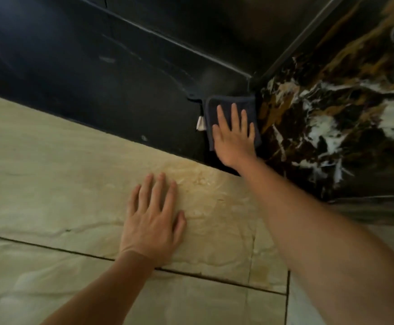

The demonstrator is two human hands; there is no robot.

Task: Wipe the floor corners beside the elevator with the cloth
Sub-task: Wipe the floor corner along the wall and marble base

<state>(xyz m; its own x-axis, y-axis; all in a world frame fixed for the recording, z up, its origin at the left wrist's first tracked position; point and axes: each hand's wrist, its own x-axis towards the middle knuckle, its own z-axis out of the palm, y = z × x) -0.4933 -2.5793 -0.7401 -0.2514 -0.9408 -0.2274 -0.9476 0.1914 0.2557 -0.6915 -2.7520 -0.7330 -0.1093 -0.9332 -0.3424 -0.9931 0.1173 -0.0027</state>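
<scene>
**Flat hand presses cloth into the dark corner**

Nearest, the left hand (152, 220) lies open and empty on the beige tile floor (38, 179). Farther, the right hand (234, 134) presses flat, fingers spread, on the dark cloth (214, 105), covering its middle, against the marble wall (332, 118). Beyond, detail is lost in blackness.

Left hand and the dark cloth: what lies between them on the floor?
In the head view, only bare floor: beige tile with a yellowish stain, then black stone strip. The left hand rests flat; the right hand presses the cloth.
</scene>
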